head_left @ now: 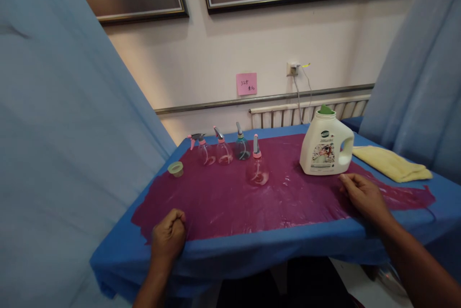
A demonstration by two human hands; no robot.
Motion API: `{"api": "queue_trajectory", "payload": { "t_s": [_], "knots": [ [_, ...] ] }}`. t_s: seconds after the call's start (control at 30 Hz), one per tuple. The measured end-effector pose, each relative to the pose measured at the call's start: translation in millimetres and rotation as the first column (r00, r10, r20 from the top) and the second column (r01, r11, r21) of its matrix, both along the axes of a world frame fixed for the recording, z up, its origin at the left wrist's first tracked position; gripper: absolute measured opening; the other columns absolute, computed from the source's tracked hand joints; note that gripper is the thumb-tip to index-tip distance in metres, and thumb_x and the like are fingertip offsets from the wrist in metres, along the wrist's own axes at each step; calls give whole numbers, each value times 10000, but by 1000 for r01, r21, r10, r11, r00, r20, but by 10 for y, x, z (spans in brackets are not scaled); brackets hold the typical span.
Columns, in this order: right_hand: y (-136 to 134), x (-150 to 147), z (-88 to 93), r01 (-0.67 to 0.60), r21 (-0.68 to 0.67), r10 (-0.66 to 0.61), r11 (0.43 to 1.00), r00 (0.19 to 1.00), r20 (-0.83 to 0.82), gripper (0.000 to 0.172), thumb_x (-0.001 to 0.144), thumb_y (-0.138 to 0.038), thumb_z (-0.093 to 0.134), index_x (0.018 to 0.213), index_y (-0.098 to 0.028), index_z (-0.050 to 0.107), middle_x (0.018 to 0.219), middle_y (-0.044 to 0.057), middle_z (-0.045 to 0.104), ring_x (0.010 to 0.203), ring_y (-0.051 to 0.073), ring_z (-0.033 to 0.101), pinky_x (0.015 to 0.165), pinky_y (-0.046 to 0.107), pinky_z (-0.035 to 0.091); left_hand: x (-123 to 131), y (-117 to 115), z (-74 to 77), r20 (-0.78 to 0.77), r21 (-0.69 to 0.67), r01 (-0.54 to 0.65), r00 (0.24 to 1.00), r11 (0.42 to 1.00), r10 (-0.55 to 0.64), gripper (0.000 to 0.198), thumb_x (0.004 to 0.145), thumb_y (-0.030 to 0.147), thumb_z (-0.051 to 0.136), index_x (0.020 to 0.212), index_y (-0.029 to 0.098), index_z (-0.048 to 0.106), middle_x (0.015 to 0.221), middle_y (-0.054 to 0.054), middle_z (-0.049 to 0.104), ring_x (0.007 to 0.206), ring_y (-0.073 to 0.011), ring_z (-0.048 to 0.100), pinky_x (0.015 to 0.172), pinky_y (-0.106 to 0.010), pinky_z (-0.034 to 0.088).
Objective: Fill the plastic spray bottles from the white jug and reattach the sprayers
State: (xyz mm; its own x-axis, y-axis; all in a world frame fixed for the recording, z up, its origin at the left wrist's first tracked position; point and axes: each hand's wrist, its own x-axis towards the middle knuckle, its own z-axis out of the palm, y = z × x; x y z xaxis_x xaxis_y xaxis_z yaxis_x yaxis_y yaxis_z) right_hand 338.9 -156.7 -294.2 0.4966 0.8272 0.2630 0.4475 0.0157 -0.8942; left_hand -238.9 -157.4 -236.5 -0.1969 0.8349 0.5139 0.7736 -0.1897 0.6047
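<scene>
My left hand (168, 233) rests as a fist on the near left edge of the purple plastic sheet (223, 207), with nothing showing in it. At the right, my right hand (363, 195) lies with its fingers curled in, just below a cream detergent jug (326, 147) and apart from its handle. The jug stands upright, its neck uncapped with a green spout (326, 109) inside. Several spray bottles stand farther back: a clear one (258, 173) nearest, a teal one (242, 148) and a clear one (224, 152) among them. A small pale green cap (175, 169) sits at the left.
A blue cloth (252, 245) covers the table under the sheet. On the right lies a folded yellow towel (392, 164). Blue curtains (72, 130) hang at both sides. Behind are a radiator (277, 118), a wall socket (292, 69) with cables and a pink note (247, 84).
</scene>
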Motion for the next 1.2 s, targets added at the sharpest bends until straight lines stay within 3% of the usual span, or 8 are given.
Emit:
{"api": "queue_trajectory", "payload": {
  "t_s": [1.2],
  "knots": [
    [25, 80, -101, -4, -32, 5, 999, 999, 42, 554, 960, -776, 629, 888, -235, 723, 714, 42, 736, 576, 201, 611, 526, 318, 444, -5, 21, -15, 26, -38, 14, 1000, 999, -13, 157, 739, 335, 484, 652, 258, 591, 545, 43, 524, 508, -163, 467, 548, -267, 386]
  ]
}}
